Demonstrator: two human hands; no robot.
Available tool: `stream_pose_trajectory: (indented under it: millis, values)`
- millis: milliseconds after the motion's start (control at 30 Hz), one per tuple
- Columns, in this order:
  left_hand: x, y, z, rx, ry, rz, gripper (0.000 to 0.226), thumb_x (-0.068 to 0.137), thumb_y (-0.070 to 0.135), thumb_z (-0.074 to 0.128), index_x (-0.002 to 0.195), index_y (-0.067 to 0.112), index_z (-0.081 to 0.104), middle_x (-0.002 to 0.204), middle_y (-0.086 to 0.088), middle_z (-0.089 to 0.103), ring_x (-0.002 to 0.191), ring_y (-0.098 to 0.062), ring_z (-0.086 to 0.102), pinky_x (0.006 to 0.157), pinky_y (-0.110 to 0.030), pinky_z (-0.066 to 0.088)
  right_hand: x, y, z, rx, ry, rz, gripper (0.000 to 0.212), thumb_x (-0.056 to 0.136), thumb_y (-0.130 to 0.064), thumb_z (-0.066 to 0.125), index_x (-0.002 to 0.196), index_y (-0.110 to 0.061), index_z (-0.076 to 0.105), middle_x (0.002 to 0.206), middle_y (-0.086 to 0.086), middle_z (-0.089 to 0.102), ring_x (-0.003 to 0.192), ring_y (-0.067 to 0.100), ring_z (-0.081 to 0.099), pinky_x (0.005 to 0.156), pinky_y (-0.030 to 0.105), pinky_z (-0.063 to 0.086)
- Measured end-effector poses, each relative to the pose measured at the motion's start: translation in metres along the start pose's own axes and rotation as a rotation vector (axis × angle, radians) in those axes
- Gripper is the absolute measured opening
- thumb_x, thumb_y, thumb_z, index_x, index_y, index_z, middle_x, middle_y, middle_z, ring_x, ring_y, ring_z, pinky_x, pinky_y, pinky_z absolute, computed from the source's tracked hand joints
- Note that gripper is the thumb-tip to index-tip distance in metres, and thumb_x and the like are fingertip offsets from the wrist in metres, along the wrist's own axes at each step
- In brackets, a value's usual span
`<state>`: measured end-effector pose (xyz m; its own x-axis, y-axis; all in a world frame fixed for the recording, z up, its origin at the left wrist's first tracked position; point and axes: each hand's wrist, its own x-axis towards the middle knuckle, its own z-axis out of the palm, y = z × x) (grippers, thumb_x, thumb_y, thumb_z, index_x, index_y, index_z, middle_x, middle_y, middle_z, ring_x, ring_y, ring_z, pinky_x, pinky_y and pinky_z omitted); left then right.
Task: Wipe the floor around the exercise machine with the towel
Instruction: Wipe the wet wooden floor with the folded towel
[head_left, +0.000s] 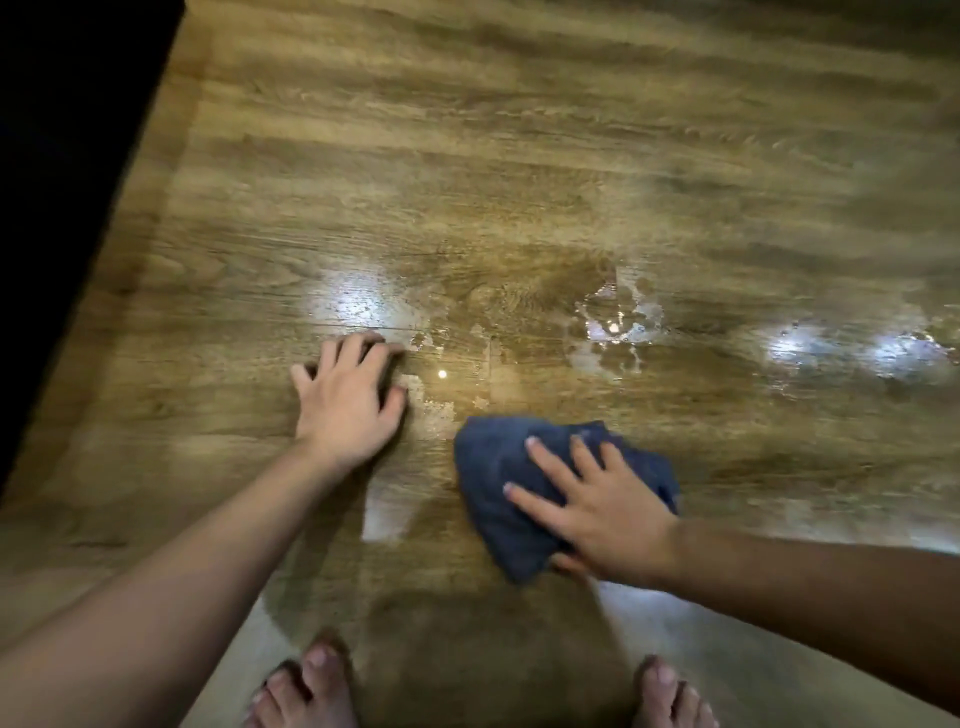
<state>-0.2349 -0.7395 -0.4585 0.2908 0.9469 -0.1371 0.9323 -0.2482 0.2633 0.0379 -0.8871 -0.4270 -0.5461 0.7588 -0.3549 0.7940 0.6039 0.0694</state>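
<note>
Wood-grain floor (467, 156), seen from above, fills nearly the whole view. The right hand (602, 504) lies flat on a crumpled dark blue towel (498, 483), fingers straight and spread across the cloth, pressing it to the boards; the thumb sits at the towel's near edge, and whether it tucks under the cloth cannot be told. The towel is in the lower middle of the view, bunched into a rough lump, touching the floor. The left hand (348, 400) is planted on bare floor just beside the towel, to its left and slightly farther from the body, palm down, fingers loosely spread with tips a little bent, holding nothing. Both forearms are bare. A wet patch (613, 327) glistens on the boards beyond the towel, with smeared streaks and bright glare spots; more shine shows toward the right edge. Two bare feet (306, 691) stand at the bottom edge, one on each side. A dark, unlit mass (62, 156) fills the upper left corner; what it is cannot be made out.
</note>
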Motion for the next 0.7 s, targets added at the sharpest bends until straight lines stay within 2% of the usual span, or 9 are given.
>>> stream_pose_trajectory:
  millis: [100, 167, 233, 333, 400, 467, 533, 600, 700]
  values:
    - [0.005, -0.011, -0.004, -0.322, 0.074, -0.074, 0.042, 0.091, 0.043, 0.042, 0.128, 0.030, 0.056, 0.126, 0.006, 0.056, 0.120, -0.021, 0.045, 0.098, -0.046, 0.031, 0.033, -0.049, 0.004, -0.008, 0.068, -0.313, 0.072, 0.084, -0.063, 0.060, 0.145, -0.031, 0.040, 0.152, 0.022, 0.037, 0.113, 0.056, 0.054, 0.082, 0.068, 0.050]
    - [0.010, -0.020, -0.009, -0.583, 0.117, -0.130, 0.038, 0.093, 0.040, 0.044, 0.126, 0.026, 0.059, 0.121, 0.007, 0.057, 0.118, -0.019, 0.053, 0.107, -0.053, 0.034, 0.052, -0.063, 0.004, 0.010, 0.101, -0.388, 0.058, 0.094, -0.054, 0.051, 0.146, -0.032, 0.039, 0.153, 0.020, 0.034, 0.113, 0.054, 0.054, 0.082, 0.066, 0.050]
    - [0.014, -0.027, -0.011, -0.680, 0.128, -0.128, 0.036, 0.096, 0.039, 0.044, 0.125, 0.025, 0.059, 0.120, 0.009, 0.058, 0.115, -0.018, 0.057, 0.108, -0.057, 0.036, 0.073, -0.054, -0.001, 0.028, 0.161, -0.390, 0.051, 0.096, -0.045, 0.047, 0.145, -0.033, 0.042, 0.152, 0.019, 0.038, 0.110, 0.050, 0.056, 0.080, 0.061, 0.050]
    - [0.017, -0.035, -0.010, -0.725, 0.149, -0.125, 0.037, 0.098, 0.038, 0.043, 0.126, 0.020, 0.059, 0.123, 0.001, 0.061, 0.115, -0.016, 0.057, 0.109, -0.038, 0.039, 0.119, -0.011, -0.019, 0.031, 0.193, -0.197, 0.060, 0.091, -0.047, 0.056, 0.148, -0.036, 0.041, 0.154, 0.018, 0.039, 0.111, 0.046, 0.054, 0.086, 0.059, 0.047]
    - [0.018, -0.038, -0.006, -0.740, 0.216, -0.154, 0.035, 0.099, 0.031, 0.045, 0.127, 0.014, 0.058, 0.124, -0.006, 0.058, 0.113, -0.011, 0.053, 0.102, -0.017, 0.036, 0.158, 0.027, -0.032, 0.039, 0.200, 0.045, 0.069, 0.091, -0.055, 0.054, 0.153, -0.039, 0.030, 0.160, 0.015, 0.028, 0.122, 0.045, 0.046, 0.096, 0.058, 0.041]
    - [0.020, -0.041, -0.004, -0.712, 0.278, -0.202, 0.032, 0.101, 0.026, 0.048, 0.129, 0.012, 0.056, 0.124, -0.009, 0.055, 0.108, -0.004, 0.049, 0.096, -0.006, 0.032, 0.198, 0.062, -0.046, 0.100, 0.209, 0.317, 0.068, 0.091, -0.058, 0.052, 0.152, -0.041, 0.027, 0.161, 0.012, 0.024, 0.126, 0.044, 0.039, 0.101, 0.056, 0.037]
    - [0.021, -0.042, -0.002, -0.695, 0.294, -0.219, 0.034, 0.102, 0.027, 0.048, 0.131, 0.013, 0.054, 0.124, -0.009, 0.052, 0.109, -0.011, 0.051, 0.100, -0.017, 0.036, 0.228, 0.081, -0.055, 0.218, 0.223, 0.546, 0.064, 0.090, -0.062, 0.054, 0.147, -0.041, 0.035, 0.154, 0.009, 0.030, 0.126, 0.043, 0.038, 0.101, 0.058, 0.035]
    - [0.024, -0.040, -0.003, -0.679, 0.280, -0.234, 0.035, 0.101, 0.030, 0.046, 0.132, 0.015, 0.053, 0.124, -0.008, 0.051, 0.113, -0.019, 0.052, 0.103, -0.031, 0.039, 0.240, 0.077, -0.059, 0.225, 0.217, 0.642, 0.064, 0.089, -0.067, 0.052, 0.146, -0.040, 0.037, 0.150, 0.009, 0.033, 0.124, 0.042, 0.039, 0.100, 0.059, 0.034]
    - [0.030, -0.039, -0.009, -0.712, 0.321, -0.273, 0.032, 0.103, 0.027, 0.046, 0.132, 0.014, 0.054, 0.125, -0.008, 0.053, 0.112, -0.012, 0.049, 0.100, -0.020, 0.034, 0.219, 0.043, -0.055, 0.114, 0.234, 0.516, 0.069, 0.090, -0.072, 0.044, 0.150, -0.036, 0.037, 0.156, 0.013, 0.032, 0.121, 0.043, 0.041, 0.097, 0.056, 0.035]
